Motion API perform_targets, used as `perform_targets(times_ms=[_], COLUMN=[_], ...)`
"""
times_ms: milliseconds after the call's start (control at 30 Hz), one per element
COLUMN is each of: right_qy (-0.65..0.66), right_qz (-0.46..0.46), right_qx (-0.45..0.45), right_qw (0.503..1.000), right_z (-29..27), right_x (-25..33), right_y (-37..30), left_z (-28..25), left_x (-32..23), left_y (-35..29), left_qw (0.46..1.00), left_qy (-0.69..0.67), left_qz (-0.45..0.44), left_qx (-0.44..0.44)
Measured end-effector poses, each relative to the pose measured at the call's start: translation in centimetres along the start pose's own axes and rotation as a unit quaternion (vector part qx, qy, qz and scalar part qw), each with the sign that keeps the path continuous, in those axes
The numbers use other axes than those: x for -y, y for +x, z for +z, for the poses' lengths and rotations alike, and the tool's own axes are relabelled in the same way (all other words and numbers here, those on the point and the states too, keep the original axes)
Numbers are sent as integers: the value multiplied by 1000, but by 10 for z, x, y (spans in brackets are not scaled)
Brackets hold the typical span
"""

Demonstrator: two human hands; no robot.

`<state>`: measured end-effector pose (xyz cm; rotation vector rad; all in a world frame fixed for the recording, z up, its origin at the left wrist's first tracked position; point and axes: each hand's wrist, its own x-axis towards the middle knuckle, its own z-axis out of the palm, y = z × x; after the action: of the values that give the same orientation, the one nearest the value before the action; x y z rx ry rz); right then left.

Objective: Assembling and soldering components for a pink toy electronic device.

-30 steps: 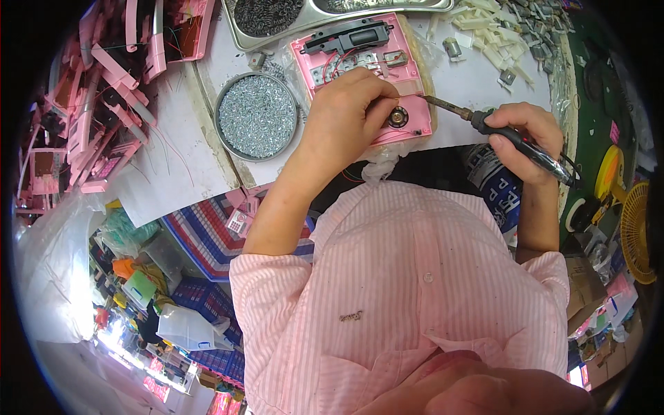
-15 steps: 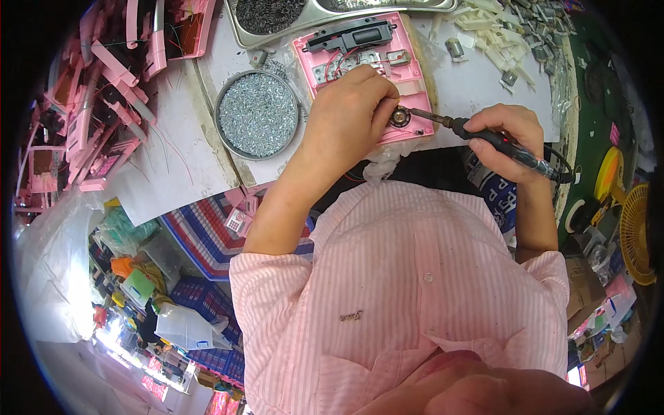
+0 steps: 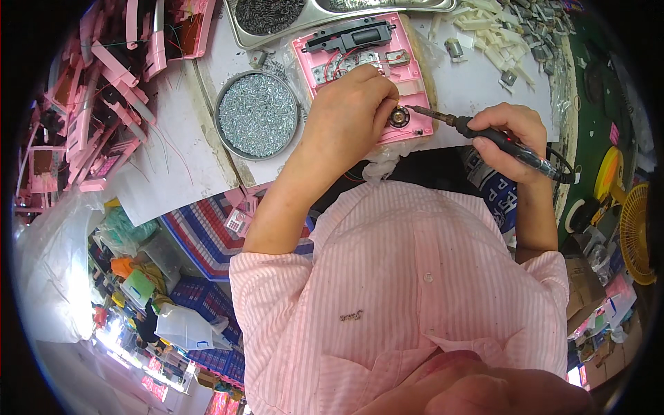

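Observation:
A pink plastic housing [image 3: 413,72] lies on the bench in front of me, with a small round speaker [image 3: 400,117] in its near right part. My left hand [image 3: 351,114] is over the housing, thumb and fingers pinched together just left of the speaker; what they hold is hidden. My right hand [image 3: 513,131] grips the black handle of a soldering iron [image 3: 510,146]. Its metal tip points left and stops just above the speaker's upper right rim; contact cannot be made out. Red wires, a small motor [image 3: 397,58] and a black part [image 3: 351,37] sit farther up in the housing.
Left of the housing stands a round tin [image 3: 223,123] full of small metal pieces. A steel tray [image 3: 238,34] with dark springs is at the back. Pink housings [image 3: 104,104] pile up at far left. White plastic parts [image 3: 492,38] and small motors lie at back right.
The soldering iron's tip has shifted slightly up, from the speaker's edge to just above it. My right hand has moved slightly to the right. My left hand stays in place.

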<state>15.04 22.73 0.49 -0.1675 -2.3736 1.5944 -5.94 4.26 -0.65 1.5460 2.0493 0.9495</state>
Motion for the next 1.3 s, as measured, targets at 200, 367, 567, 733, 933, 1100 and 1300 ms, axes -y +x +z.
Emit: perform_targets(times_ms=[200, 367, 567, 733, 933, 1100, 1300], right_qy=[8, 2, -13, -17, 0, -4, 6], right_qz=[19, 23, 23, 15, -6, -1, 0], right_qx=[-12, -19, -23, -23, -10, 7, 13], right_qw=[1000, 1000, 999, 999, 1000, 1000, 1000], right_z=[-4, -5, -8, -7, -4, -2, 0], right_x=[1, 0, 2, 1, -1, -1, -2], right_y=[-3, -4, -5, -7, -6, -6, -4], left_z=[1, 0, -1, -1, 3, 3, 4], left_x=[2, 1, 2, 0, -4, -6, -8], left_y=[1, 1, 1, -1, -1, 0, -3], left_qw=[1000, 1000, 1000, 1000, 999, 998, 992], left_qy=[3, -14, -28, -18, 33, 56, 110], left_qz=[7, 1, -3, 13, 25, 40, 49], left_qx=[-6, -11, -3, -5, 4, 10, 22])
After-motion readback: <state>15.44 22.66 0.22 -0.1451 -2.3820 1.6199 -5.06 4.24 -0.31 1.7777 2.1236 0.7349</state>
